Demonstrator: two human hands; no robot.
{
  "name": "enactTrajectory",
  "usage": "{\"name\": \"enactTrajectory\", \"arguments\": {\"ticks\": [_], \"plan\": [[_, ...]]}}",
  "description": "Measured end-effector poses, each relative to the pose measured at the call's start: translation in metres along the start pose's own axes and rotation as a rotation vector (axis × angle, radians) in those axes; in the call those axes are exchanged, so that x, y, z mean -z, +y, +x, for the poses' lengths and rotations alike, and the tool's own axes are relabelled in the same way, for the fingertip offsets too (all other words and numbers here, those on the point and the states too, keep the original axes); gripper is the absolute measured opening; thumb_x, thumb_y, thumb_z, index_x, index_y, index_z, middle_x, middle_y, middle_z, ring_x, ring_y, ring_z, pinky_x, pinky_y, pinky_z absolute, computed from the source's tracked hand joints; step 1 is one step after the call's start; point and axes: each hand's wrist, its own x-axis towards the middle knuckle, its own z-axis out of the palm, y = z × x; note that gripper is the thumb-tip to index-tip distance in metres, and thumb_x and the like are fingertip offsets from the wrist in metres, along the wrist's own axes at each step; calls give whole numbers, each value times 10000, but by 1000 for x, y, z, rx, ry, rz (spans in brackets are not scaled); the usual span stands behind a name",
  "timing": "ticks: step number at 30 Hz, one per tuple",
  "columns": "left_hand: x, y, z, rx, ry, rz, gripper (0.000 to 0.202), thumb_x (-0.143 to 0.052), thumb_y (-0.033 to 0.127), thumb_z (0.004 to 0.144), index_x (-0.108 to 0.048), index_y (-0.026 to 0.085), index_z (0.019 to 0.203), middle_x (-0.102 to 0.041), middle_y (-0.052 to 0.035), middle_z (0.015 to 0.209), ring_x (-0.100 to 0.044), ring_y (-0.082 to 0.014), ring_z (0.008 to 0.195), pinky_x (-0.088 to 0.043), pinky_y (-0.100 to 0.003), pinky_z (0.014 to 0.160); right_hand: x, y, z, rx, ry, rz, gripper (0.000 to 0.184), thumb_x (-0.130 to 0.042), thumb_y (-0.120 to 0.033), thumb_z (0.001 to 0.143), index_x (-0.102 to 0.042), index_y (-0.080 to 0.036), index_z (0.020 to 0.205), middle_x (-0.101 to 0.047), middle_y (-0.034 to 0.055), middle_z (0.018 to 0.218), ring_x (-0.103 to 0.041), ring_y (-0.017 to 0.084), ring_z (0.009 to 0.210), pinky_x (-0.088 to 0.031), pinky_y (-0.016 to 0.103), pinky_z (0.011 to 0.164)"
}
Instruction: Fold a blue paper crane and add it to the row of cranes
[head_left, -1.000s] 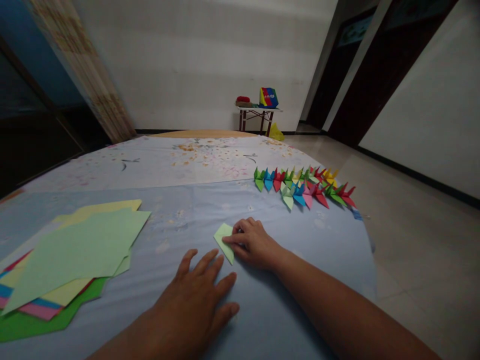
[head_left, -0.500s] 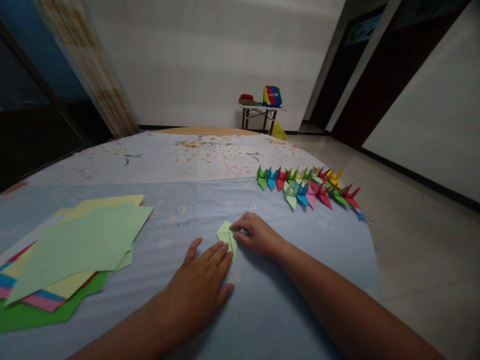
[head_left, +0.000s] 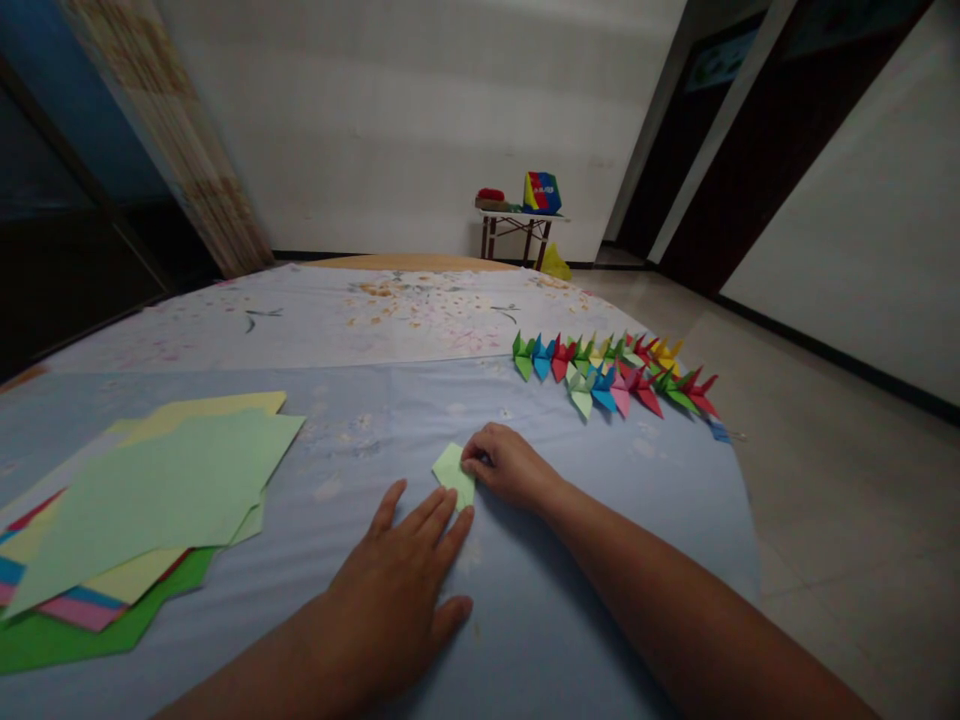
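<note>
A small pale green folded paper [head_left: 453,474] lies on the blue tablecloth between my hands. My right hand [head_left: 510,465] pinches its right edge between thumb and fingers. My left hand [head_left: 405,570] lies flat with fingers spread, its fingertips pressing on the near left part of the paper. Off to the left is a loose stack of coloured sheets [head_left: 172,480], pale green on top, with yellow, blue, pink and green edges showing below. Several folded paper cranes [head_left: 581,390] in many colours stand in two rows to the right.
The round table carries a blue cloth [head_left: 600,540] and a white flowered cloth [head_left: 315,310] farther back. Against the wall stands a small side table [head_left: 517,215] with a colourful box [head_left: 541,192]. A yellow bag [head_left: 556,262] lies beside it on the floor.
The narrow point at the paper's near end no longer shows, and the paper looks shorter and blunter there. My right hand has stayed at its right edge; the left fingers have shifted slightly.
</note>
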Motion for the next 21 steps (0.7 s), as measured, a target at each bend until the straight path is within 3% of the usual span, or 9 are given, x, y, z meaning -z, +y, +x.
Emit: {"name": "enactTrajectory", "arguments": {"ticks": [13, 21], "plan": [[5, 5, -5, 1, -36, -36, 671, -461, 436, 810, -281, 182, 1404, -250, -133, 1460, -187, -286, 1355, -6, -570, 1092, -1, -3, -2, -20, 1, -43, 50, -593, -179, 796, -632, -175, 826, -573, 28, 819, -515, 138, 810, -361, 254, 742], [10, 2, -5, -20, -88, -31, 681, -470, 428, 796, -305, 146, 1394, -225, -156, 1465, -180, -298, 1357, -50, -576, 1088, 1, -5, -2, -12, -4, -65, 42, -591, -174, 797, -621, -173, 826, -565, 26, 820, -506, 135, 816, -358, 253, 748]]}}
